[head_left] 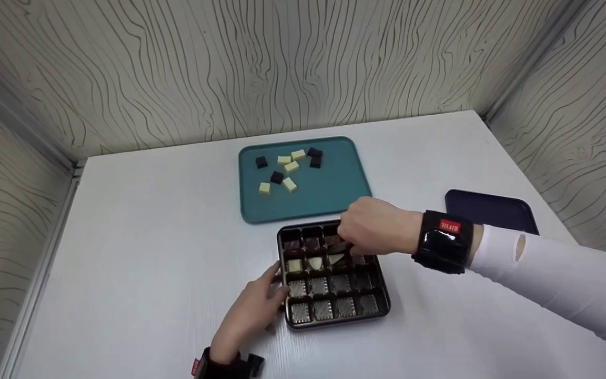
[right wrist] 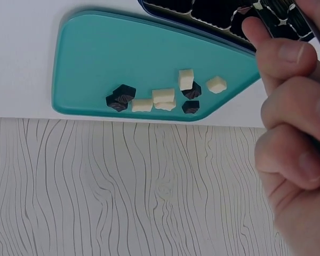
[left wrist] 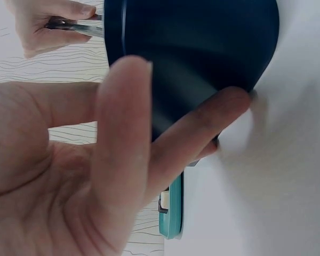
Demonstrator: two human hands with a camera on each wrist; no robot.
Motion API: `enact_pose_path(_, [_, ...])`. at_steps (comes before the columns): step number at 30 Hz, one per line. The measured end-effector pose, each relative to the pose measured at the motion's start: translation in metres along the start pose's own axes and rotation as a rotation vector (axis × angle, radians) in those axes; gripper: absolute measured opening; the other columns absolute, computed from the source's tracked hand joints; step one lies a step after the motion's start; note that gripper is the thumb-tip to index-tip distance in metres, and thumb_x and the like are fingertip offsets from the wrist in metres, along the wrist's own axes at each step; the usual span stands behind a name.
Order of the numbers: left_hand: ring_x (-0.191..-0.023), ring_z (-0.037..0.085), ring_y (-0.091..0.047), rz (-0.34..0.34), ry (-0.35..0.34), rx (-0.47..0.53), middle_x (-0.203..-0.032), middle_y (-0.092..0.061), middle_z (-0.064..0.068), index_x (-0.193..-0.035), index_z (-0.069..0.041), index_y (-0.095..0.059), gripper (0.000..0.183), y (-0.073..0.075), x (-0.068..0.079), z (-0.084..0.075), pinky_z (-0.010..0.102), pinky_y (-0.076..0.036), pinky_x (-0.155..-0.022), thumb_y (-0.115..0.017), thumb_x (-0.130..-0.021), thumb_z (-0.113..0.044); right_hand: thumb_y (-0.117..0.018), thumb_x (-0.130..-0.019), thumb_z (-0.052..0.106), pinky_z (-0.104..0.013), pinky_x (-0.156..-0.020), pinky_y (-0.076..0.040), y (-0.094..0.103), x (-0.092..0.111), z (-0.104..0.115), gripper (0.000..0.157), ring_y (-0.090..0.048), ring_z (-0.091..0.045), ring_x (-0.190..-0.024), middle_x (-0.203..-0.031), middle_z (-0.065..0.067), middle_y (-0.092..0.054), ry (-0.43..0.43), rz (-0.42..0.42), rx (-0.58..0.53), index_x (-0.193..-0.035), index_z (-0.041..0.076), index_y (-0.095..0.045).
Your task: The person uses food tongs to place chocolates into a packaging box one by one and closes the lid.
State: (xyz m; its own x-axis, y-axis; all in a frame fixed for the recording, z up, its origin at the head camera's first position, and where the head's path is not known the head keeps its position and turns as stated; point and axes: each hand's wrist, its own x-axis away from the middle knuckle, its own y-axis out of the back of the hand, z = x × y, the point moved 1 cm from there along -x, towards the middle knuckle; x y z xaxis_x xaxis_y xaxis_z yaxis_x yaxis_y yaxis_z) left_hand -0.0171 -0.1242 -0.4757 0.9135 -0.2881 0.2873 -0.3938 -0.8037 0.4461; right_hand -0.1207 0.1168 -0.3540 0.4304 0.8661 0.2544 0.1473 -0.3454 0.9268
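Observation:
My right hand (head_left: 374, 225) is over the back right of a black compartment box (head_left: 339, 326). It pinches slim metal tongs (left wrist: 80, 26), whose tips are mostly hidden from above. Dark chocolates (head_left: 312, 243) sit in the back row of compartments, and white chocolates (head_left: 294, 265) in the row in front of it. The two front rows show ridged compartment floors. At the box's left side, my left hand (head_left: 253, 305) rests with its fingers extended against the wall and the thumb by the rim.
Behind the box lies a teal tray (head_left: 329, 181) with several loose white chocolate pieces (head_left: 291, 167) and dark chocolate pieces (head_left: 277, 177). A small dark blue tray (head_left: 487, 208) lies at the right, partly behind my right forearm. A patterned wall (head_left: 282, 68) rises behind the white table (head_left: 150, 237).

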Motion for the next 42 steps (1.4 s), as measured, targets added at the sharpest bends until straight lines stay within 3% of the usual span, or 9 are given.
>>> enact_pose_path(5, [-0.039,0.004,-0.052,0.005,0.01,-0.001,-0.089,-0.075,0.024,-0.162,0.006,-0.031,0.067,0.0,-0.001,-0.001,0.029,-0.052,-0.054,-0.056,-0.107,-0.021,-0.087,-0.084,0.04,-0.024,-0.047,-0.037,0.006,0.011,-0.006,0.049,-0.034,-0.007,-0.05,-0.055,0.005,-0.055,-0.012,-0.019,-0.023,-0.058,0.017,-0.053])
enact_pose_path(11, [-0.042,0.005,-0.043,-0.012,-0.014,-0.033,-0.14,-0.063,0.035,-0.16,0.009,-0.034,0.065,0.0,-0.001,-0.002,0.027,-0.046,-0.059,-0.056,-0.107,-0.022,-0.083,-0.087,0.044,-0.028,-0.046,-0.04,0.014,0.026,-0.022,0.052,-0.038,-0.009,-0.047,-0.053,0.005,-0.05,-0.097,-0.062,-0.123,-0.056,0.016,-0.053])
enact_pose_path(15, [-0.04,0.004,-0.047,-0.011,0.009,-0.02,-0.096,-0.077,0.026,-0.16,0.007,-0.033,0.065,0.0,0.0,-0.001,0.028,-0.048,-0.057,-0.056,-0.107,-0.022,-0.08,-0.09,0.043,-0.034,-0.047,-0.043,0.011,0.027,-0.033,0.048,-0.044,-0.013,-0.047,-0.053,0.0,-0.055,-0.21,-0.113,-0.194,-0.059,0.014,-0.058])
enact_pose_path(18, [-0.041,0.004,-0.046,-0.01,0.015,-0.03,-0.064,-0.063,0.006,-0.161,0.007,-0.033,0.065,0.0,-0.001,-0.001,0.026,-0.046,-0.056,-0.056,-0.107,-0.022,-0.078,-0.093,0.042,-0.033,-0.047,-0.04,0.003,0.022,-0.04,0.05,-0.043,-0.013,-0.049,-0.053,0.002,-0.049,-0.308,-0.123,-0.26,-0.06,0.013,-0.054])
enact_pose_path(23, [-0.041,0.004,-0.045,-0.009,0.001,-0.036,-0.062,-0.053,-0.007,-0.16,0.008,-0.033,0.066,0.0,-0.002,-0.001,0.027,-0.046,-0.053,-0.057,-0.106,-0.022,-0.077,-0.094,0.042,-0.029,-0.048,-0.037,-0.017,0.008,-0.046,0.051,-0.04,-0.012,-0.052,-0.056,0.005,-0.042,-0.422,-0.156,-0.329,-0.061,0.013,-0.051])
enact_pose_path(29, [-0.04,0.002,-0.046,-0.017,-0.001,-0.061,-0.055,-0.045,-0.01,-0.16,0.007,-0.034,0.066,0.0,-0.001,0.0,0.033,-0.057,-0.074,-0.057,-0.107,-0.024,-0.073,-0.098,0.043,-0.025,-0.049,-0.025,-0.031,-0.023,-0.054,0.062,-0.028,-0.01,-0.052,-0.057,0.007,-0.024,-0.504,-0.192,-0.388,-0.059,0.017,-0.033])
enact_pose_path(34, [-0.042,0.004,-0.045,-0.019,0.003,-0.047,-0.058,-0.052,-0.003,-0.16,0.007,-0.034,0.066,0.0,-0.001,0.001,0.029,-0.051,-0.063,-0.057,-0.107,-0.024,-0.07,-0.1,0.044,-0.026,-0.049,-0.025,-0.039,-0.054,-0.06,0.065,-0.024,-0.01,-0.052,-0.058,0.007,-0.019,-0.548,-0.159,-0.402,-0.059,0.018,-0.028])
enact_pose_path(37, [-0.041,0.003,-0.047,-0.015,0.0,-0.031,-0.09,-0.076,0.018,-0.16,0.007,-0.034,0.066,0.0,-0.002,0.0,0.028,-0.049,-0.057,-0.057,-0.107,-0.023,-0.07,-0.1,0.044,-0.028,-0.051,-0.027,-0.044,-0.068,-0.063,0.064,-0.027,-0.011,-0.053,-0.057,0.007,-0.022,-0.582,-0.147,-0.411,-0.059,0.018,-0.029])
enact_pose_path(42, [-0.039,0.002,-0.048,-0.013,0.001,-0.021,-0.121,-0.072,0.033,-0.16,0.008,-0.033,0.066,0.0,-0.002,-0.001,0.027,-0.05,-0.054,-0.057,-0.106,-0.022,-0.071,-0.1,0.042,-0.029,-0.053,-0.03,-0.051,-0.083,-0.065,0.062,-0.033,-0.013,-0.052,-0.056,0.006,-0.026,-0.614,-0.141,-0.43,-0.059,0.018,-0.031])
